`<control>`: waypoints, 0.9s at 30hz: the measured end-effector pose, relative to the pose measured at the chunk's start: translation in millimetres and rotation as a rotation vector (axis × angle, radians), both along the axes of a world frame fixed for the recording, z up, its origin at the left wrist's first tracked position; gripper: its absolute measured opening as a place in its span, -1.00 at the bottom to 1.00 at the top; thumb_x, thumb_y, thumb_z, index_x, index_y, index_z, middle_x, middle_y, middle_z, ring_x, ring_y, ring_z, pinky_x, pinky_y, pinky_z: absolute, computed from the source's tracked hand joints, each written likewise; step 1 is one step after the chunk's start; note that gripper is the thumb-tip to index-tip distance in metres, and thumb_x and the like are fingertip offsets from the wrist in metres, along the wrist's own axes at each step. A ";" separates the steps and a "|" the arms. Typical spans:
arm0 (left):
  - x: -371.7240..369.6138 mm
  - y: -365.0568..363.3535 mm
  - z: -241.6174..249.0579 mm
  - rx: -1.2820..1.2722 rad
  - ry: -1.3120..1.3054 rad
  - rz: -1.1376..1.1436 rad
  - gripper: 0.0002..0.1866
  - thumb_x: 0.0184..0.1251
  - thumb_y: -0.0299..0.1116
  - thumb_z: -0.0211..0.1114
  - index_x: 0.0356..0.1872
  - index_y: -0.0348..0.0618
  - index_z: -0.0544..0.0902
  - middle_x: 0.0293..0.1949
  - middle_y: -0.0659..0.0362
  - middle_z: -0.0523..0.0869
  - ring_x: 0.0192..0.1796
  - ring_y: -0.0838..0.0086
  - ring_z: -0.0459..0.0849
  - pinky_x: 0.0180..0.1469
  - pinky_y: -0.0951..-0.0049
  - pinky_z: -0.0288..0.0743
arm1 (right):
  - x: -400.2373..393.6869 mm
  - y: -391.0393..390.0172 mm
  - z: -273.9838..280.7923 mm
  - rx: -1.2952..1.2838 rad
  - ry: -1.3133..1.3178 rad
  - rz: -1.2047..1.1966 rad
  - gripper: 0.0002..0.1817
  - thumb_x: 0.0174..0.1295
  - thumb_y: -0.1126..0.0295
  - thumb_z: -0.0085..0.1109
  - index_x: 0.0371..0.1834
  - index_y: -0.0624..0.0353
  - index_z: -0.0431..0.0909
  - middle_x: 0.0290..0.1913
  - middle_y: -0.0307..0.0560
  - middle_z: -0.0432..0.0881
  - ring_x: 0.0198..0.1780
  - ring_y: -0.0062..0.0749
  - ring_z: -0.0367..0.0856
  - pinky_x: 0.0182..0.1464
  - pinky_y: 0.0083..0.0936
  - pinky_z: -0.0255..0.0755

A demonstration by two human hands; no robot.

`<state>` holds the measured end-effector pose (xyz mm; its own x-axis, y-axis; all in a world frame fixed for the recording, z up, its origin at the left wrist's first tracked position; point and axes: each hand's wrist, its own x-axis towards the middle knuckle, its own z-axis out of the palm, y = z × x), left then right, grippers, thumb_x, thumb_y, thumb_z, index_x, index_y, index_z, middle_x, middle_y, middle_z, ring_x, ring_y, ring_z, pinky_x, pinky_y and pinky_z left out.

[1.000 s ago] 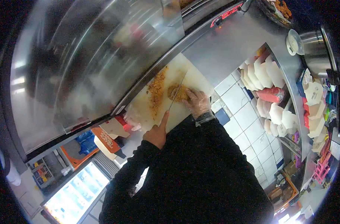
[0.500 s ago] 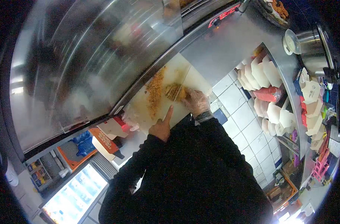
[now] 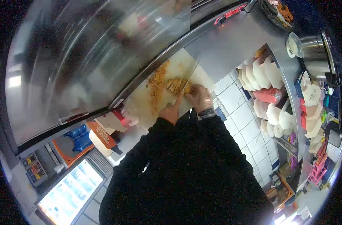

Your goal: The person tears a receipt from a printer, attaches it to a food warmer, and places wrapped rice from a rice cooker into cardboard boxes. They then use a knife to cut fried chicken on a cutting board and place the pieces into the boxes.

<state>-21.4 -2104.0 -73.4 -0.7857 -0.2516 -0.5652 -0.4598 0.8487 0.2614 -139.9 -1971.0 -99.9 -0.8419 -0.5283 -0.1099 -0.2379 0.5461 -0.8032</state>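
My left hand (image 3: 170, 112) is bare and closed round the handle end of a long knife, its index finger stretched along the knife. The thin blade (image 3: 193, 71) slants up and right over a white cutting board (image 3: 139, 108). My right hand (image 3: 199, 98), in a clear plastic glove, presses on the right end of a browned piece of food (image 3: 174, 86). Cut lines show across that food, and the blade lies between its sliced part and my right fingertips. Left of it, orange-brown crumbs (image 3: 156, 84) are spread over the board.
Stacked white boxes (image 3: 266, 75) and a red package (image 3: 268, 95) sit on a shelf at right. A metal pot (image 3: 314, 56) stands at upper right. A steel-framed glass panel (image 3: 84, 63) borders the board. An orange-and-white box (image 3: 103, 135) is at lower left.
My left hand has moved up and right, bringing its index finger and the knife closer to the food and my right hand. The whole view has shifted slightly.
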 end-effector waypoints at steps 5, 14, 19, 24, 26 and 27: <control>6.1 -2.3 36.0 -0.007 0.221 -0.001 -0.21 0.27 -0.41 -0.02 0.46 0.53 -0.10 -0.35 -0.12 0.62 -0.43 -0.01 0.66 -0.34 0.06 0.57 | 10.2 7.3 -8.0 -0.159 0.144 -0.163 -0.39 0.01 0.38 0.40 0.17 0.07 0.36 -0.05 0.00 0.62 -0.06 -0.14 0.65 -0.04 -0.36 0.54; 18.6 8.4 67.7 0.007 -0.177 0.019 -0.23 0.31 -0.42 -0.02 0.46 0.53 -0.09 -0.30 -0.08 0.66 -0.36 -0.08 0.68 -0.23 -0.02 0.58 | 3.9 12.2 -5.5 -0.076 -0.079 -0.172 -0.42 0.10 0.48 0.28 0.20 -0.04 0.30 -0.18 -0.09 0.68 -0.13 -0.32 0.70 -0.12 -0.45 0.59; 43.8 19.1 4.0 -0.099 0.159 -0.071 -0.20 0.28 -0.46 0.00 0.47 0.46 -0.11 -0.29 -0.19 0.65 -0.32 -0.08 0.67 -0.20 -0.10 0.53 | 3.8 12.4 -11.7 -0.069 -0.081 -0.171 -0.41 0.06 0.48 0.28 0.19 -0.04 0.31 -0.22 -0.07 0.69 -0.16 -0.23 0.70 -0.14 -0.41 0.57; -23.0 8.9 8.5 0.118 0.277 0.045 -0.21 0.26 -0.46 0.02 0.47 0.45 -0.04 -0.26 -0.22 0.64 -0.30 -0.03 0.67 -0.24 -0.01 0.55 | 15.1 -3.2 -5.3 -0.062 0.077 -0.188 -0.45 0.11 0.50 0.19 0.20 0.06 0.28 -0.12 0.06 0.64 -0.13 -0.21 0.68 -0.13 -0.36 0.58; -3.0 -4.4 29.7 0.187 0.192 0.079 -0.22 0.22 -0.44 0.09 0.47 0.31 0.03 -0.21 -0.23 0.62 -0.26 -0.04 0.64 -0.22 0.03 0.55 | 23.5 -25.0 10.2 0.071 0.273 -0.249 -0.45 0.13 0.48 0.19 0.22 0.10 0.26 0.08 0.25 0.49 0.06 -0.05 0.57 -0.03 -0.26 0.53; 20.9 -8.2 33.6 0.205 0.414 0.136 -0.23 0.21 -0.43 0.11 0.46 0.21 0.05 -0.22 -0.23 0.62 -0.27 -0.06 0.64 -0.24 0.05 0.55 | 26.3 -32.8 13.4 0.112 0.176 -0.208 -0.37 0.21 0.15 0.17 0.32 0.05 0.21 0.27 0.37 0.28 0.27 0.14 0.34 0.17 -0.07 0.37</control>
<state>-0.5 -2112.2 -39.8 -0.9228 -0.2838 -0.2608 -0.3852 0.6996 0.6018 -113.5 -2003.8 -86.6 -0.9420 -0.3357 -0.0008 -0.2420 0.6806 -0.6915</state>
